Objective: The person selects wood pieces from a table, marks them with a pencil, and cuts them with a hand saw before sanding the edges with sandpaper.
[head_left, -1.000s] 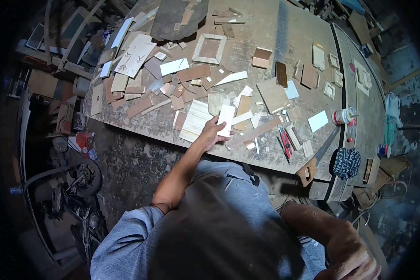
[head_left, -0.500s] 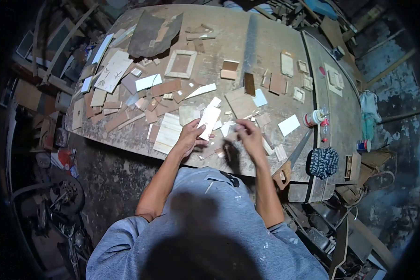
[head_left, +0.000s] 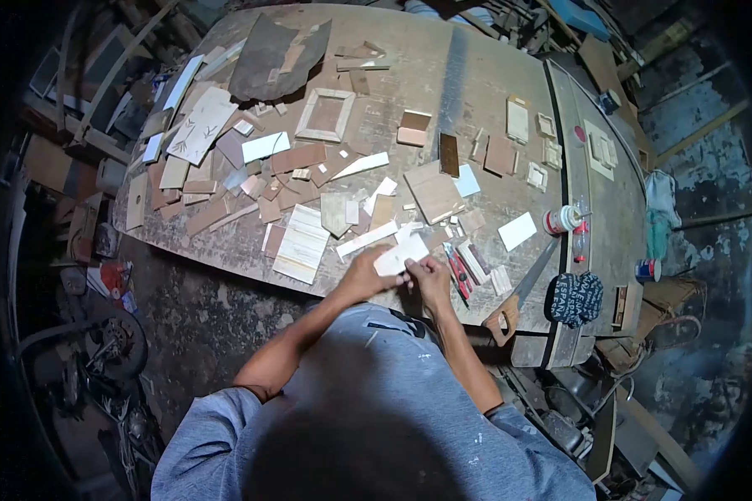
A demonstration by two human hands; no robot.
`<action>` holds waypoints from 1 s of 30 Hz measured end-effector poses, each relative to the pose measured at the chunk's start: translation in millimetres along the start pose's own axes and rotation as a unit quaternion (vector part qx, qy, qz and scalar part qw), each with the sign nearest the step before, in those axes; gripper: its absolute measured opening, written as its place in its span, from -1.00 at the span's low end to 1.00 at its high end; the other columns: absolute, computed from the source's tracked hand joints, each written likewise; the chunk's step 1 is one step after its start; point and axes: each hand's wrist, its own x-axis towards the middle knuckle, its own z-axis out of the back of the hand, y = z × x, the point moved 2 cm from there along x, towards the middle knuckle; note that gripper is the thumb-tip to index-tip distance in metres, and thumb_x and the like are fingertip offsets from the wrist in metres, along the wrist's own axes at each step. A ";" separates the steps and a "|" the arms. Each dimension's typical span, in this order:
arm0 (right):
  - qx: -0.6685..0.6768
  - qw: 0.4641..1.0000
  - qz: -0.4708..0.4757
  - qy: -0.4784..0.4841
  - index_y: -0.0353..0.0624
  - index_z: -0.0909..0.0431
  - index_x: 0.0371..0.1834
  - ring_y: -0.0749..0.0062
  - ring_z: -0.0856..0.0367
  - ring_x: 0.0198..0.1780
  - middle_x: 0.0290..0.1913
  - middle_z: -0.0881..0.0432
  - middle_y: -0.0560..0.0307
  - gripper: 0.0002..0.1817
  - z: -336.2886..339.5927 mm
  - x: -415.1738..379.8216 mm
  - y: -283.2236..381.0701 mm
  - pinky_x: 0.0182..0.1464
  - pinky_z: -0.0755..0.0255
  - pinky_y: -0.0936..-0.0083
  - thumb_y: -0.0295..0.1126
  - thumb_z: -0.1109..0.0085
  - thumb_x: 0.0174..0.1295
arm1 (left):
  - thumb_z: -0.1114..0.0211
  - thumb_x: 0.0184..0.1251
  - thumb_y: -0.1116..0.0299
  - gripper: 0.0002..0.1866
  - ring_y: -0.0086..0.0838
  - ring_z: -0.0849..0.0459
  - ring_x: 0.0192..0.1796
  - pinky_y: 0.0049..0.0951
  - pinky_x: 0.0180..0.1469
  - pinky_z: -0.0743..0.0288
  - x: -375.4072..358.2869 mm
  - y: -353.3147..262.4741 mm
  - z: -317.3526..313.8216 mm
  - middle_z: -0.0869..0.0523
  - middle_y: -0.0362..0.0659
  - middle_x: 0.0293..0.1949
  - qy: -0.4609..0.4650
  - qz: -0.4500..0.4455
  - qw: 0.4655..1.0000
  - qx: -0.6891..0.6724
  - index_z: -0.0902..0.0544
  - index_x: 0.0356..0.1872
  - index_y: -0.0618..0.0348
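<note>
Worktop (head_left: 393, 63) brightly lit, floor (head_left: 196, 313) dim; rounded dark shadow (head_left: 351, 455) across shirt (head_left: 455, 417); fisheye bowing, black corners.

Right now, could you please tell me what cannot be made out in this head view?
Head view: the underside of the white piece, facing away; the left hand and right hand cover part of its near edge.
Head view: whatever lies beneath the table, hidden by its top.
Head view: any lettering on the white-and-red tub, too small to read.
</note>
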 end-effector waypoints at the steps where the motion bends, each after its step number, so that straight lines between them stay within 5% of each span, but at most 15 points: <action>1: 0.011 1.000 -0.021 -0.001 -0.24 -0.59 -0.36 0.59 -0.59 -0.52 -0.49 -0.70 0.14 -0.79 0.1 -9.4 -7.9 -0.44 -0.42 0.64 -0.38 -0.37 0.37 | -0.60 0.07 0.39 -0.43 -0.11 -0.77 0.05 -0.23 0.17 -0.58 -5.4 7.1 -4.0 -0.78 0.13 -0.07 0.015 0.002 1.000 0.024 -0.66 0.16 0.30; 11: 0.037 0.999 -0.023 0.000 -0.25 -0.57 0.02 0.60 -0.61 -0.46 -0.39 -0.72 0.15 -0.77 7.0 -32.0 -46.3 -0.42 -0.46 0.65 -0.36 -0.27 0.45 | -0.57 0.05 0.38 -0.23 0.03 -0.70 0.16 -0.19 0.22 -0.55 -33.3 36.2 -11.4 -0.71 0.25 0.08 0.150 0.061 0.984 0.076 -0.53 0.38 0.27; 14: -0.042 0.999 0.011 -0.033 -0.33 -0.51 0.16 0.58 -0.63 -0.46 -0.32 -0.73 0.12 -0.69 10.9 -12.3 -52.2 -0.46 -0.47 0.62 -0.40 -0.23 0.46 | -0.54 0.11 0.37 -0.30 0.07 -0.67 0.16 -0.15 0.24 -0.53 -29.8 49.4 -2.4 -0.70 0.25 0.07 0.070 0.043 0.991 0.109 -0.57 0.35 0.23; 15: -0.032 0.998 0.017 -0.054 -0.33 -0.47 0.22 0.57 -0.64 -0.47 -0.31 -0.73 0.12 -0.66 15.1 0.5 -63.1 -0.49 -0.46 0.59 -0.41 -0.19 0.47 | -0.52 0.17 0.33 -0.38 0.09 -0.67 0.13 -0.10 0.23 -0.53 -26.4 44.6 8.2 -0.71 0.22 0.03 0.035 0.098 0.987 0.120 -0.61 0.30 0.26; 16: -0.036 0.998 0.023 -0.050 -0.33 -0.47 0.22 0.57 -0.64 -0.47 -0.31 -0.72 0.12 -0.66 17.5 9.4 -63.1 -0.49 -0.47 0.59 -0.41 -0.19 0.47 | -0.47 0.24 0.33 -0.55 0.08 -0.69 0.09 -0.03 0.18 -0.55 -21.7 66.8 11.6 -0.70 0.18 -0.01 -0.054 0.055 0.978 0.196 -0.68 0.13 0.33; 18: -0.041 0.998 0.033 -0.041 -0.34 -0.46 0.24 0.56 -0.64 -0.47 -0.32 -0.72 0.12 -0.64 21.1 25.2 -63.9 -0.49 -0.47 0.58 -0.41 -0.18 0.47 | -0.40 0.28 0.38 -0.64 0.09 -0.73 0.02 -0.03 0.07 -0.60 -12.9 91.5 22.1 -0.70 0.14 -0.03 -0.082 0.113 0.951 0.274 -0.66 0.04 0.36; 22: -0.082 0.996 0.018 -0.005 -0.21 -0.50 0.28 0.63 -0.61 -0.48 -0.37 -0.69 0.22 -0.65 16.3 48.3 -62.1 -0.48 -0.43 0.60 -0.42 -0.15 0.48 | -0.26 0.39 0.44 -0.69 0.11 -0.74 -0.09 0.04 -0.07 -0.63 8.1 100.7 23.6 -0.64 0.15 -0.03 -0.029 0.049 0.919 0.390 -0.58 0.11 0.32; 24: -0.194 0.978 0.073 -0.030 -0.24 -0.46 0.36 0.38 -0.72 -0.35 -0.28 -0.75 0.01 -0.53 19.2 59.0 -67.6 -0.29 -0.56 0.43 -0.39 -0.21 0.41 | -0.22 0.42 0.44 -0.68 0.13 -0.74 -0.12 0.06 -0.11 -0.64 14.9 125.7 18.2 -0.62 0.16 -0.02 0.024 0.045 0.895 0.444 -0.55 0.15 0.30; 27: -0.405 0.884 0.204 -0.111 -0.29 -0.45 0.38 0.06 -0.77 -0.12 -0.12 -0.77 -0.26 -0.45 26.3 61.9 -73.7 0.01 -0.60 0.26 -0.34 -0.24 0.35 | -0.20 0.43 0.44 -0.69 0.15 -0.74 -0.12 -0.01 -0.03 -0.62 11.6 116.9 22.2 -0.67 0.16 -0.02 -0.020 0.030 0.933 0.358 -0.62 0.12 0.33; 30: -0.332 0.920 0.176 -0.109 -0.27 -0.50 0.36 0.13 -0.76 -0.09 -0.09 -0.77 -0.23 -0.49 31.0 58.6 -64.8 0.00 -0.60 0.29 -0.35 -0.22 0.36 | -0.19 0.48 0.41 -0.72 -0.10 -0.74 -0.18 -0.24 -0.04 -0.57 5.2 119.4 31.0 -0.75 0.10 -0.20 -0.047 0.049 0.979 0.194 -0.70 0.04 0.39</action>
